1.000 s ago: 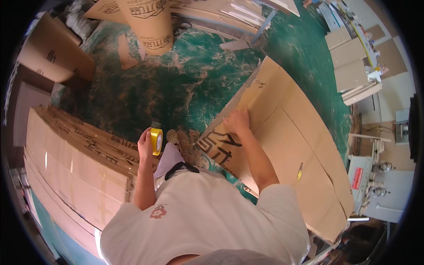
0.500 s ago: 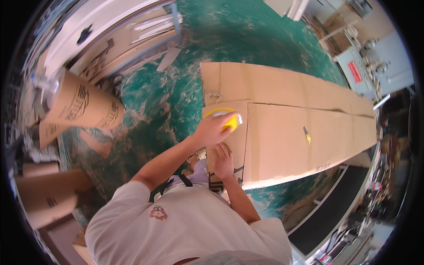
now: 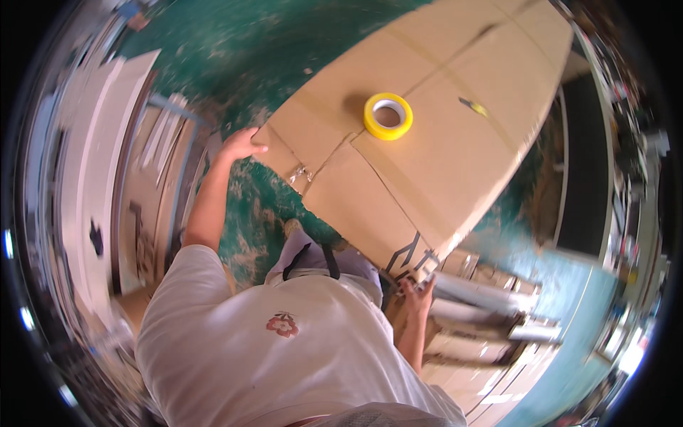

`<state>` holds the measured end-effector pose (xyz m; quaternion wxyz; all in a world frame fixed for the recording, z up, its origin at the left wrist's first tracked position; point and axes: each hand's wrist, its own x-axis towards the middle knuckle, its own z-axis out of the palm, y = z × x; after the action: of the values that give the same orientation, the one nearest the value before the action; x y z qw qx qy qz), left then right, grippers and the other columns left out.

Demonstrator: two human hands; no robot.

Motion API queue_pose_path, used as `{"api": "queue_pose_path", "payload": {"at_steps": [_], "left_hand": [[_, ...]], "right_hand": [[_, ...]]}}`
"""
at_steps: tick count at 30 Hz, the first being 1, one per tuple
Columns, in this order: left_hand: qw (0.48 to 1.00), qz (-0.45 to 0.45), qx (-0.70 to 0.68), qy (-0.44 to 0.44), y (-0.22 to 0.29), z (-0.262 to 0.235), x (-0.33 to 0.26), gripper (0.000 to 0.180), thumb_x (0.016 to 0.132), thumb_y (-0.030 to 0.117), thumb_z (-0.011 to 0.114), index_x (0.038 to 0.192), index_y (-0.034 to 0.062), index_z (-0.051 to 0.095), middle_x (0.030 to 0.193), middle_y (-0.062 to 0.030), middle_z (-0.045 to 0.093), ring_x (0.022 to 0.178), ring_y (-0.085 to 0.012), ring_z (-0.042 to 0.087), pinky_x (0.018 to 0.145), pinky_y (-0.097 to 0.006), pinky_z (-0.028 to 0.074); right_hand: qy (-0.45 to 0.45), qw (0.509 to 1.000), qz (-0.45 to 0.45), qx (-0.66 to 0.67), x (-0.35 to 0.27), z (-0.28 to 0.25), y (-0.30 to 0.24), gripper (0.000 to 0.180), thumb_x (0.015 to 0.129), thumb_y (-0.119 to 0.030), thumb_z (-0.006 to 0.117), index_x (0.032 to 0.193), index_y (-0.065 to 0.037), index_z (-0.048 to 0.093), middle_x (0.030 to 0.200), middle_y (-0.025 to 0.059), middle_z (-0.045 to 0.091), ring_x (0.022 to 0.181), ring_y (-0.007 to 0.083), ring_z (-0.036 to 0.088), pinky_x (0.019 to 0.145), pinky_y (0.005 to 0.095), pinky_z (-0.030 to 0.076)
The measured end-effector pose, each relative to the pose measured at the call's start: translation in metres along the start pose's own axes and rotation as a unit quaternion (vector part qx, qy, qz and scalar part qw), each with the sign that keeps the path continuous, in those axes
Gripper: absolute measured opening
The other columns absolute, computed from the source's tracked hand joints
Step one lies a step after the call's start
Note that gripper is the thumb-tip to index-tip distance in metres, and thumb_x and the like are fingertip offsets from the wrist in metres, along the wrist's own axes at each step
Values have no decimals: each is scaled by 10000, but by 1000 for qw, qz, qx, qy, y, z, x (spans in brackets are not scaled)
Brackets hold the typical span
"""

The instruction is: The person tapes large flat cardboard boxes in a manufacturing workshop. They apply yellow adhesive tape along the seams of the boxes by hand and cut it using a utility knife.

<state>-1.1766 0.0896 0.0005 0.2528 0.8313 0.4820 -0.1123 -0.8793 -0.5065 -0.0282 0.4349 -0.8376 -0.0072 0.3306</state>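
A long flat cardboard package lies before me, its near end toward my body. My left hand grips its far-left corner, the thumb stretched along the edge. At the near-right corner, my right hand is curled around the cardboard; some of its fingers are hidden. On the package sits a roll of yellow tape, lying flat and touched by neither hand. To its right rests a small yellow and black utility knife. Bits of crumpled tape stick to the near-left edge.
Several long cardboard-wrapped bundles are on the right by my right arm. A dark flat panel stands beyond the package's right side. Pale boards lean on a rack to the left. The floor is green with whitish smears.
The tape roll has left my left hand and now lies on the package. Both hands have moved apart to its corners. The view has turned, so the package points diagonally up right.
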Motion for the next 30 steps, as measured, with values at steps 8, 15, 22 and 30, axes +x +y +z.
{"api": "queue_pose_path", "payload": {"at_steps": [8,15,22,30], "left_hand": [[987,-25,133,89,21,27,16,676,754,707,693,1003,80,747,1054,-179,737,1005,-352,705,835,-497,551],[979,49,169,104,8,51,30,406,938,399,534,928,68,769,997,-187,740,952,-391,707,864,-514,551],[913,169,-325,-180,-34,49,52,361,982,346,663,1022,-13,659,978,-38,692,875,-138,602,805,-341,481],[795,-5,-607,-4,-21,144,88,402,988,404,657,1210,76,585,1199,-15,648,1080,-180,612,925,-357,495]], "right_hand": [[161,887,56,-430,4,31,-7,715,865,-724,559,1004,-51,756,941,238,731,937,453,693,793,548,553],[310,848,5,-429,10,67,-15,470,900,-451,584,825,-23,762,834,236,719,790,450,704,705,545,568],[119,950,-25,289,9,52,47,186,939,-213,604,793,-98,593,691,-16,480,623,114,469,578,277,408],[185,865,-2,466,35,111,56,426,1033,-393,601,1229,-16,614,1038,19,662,832,124,580,741,295,472]]}}
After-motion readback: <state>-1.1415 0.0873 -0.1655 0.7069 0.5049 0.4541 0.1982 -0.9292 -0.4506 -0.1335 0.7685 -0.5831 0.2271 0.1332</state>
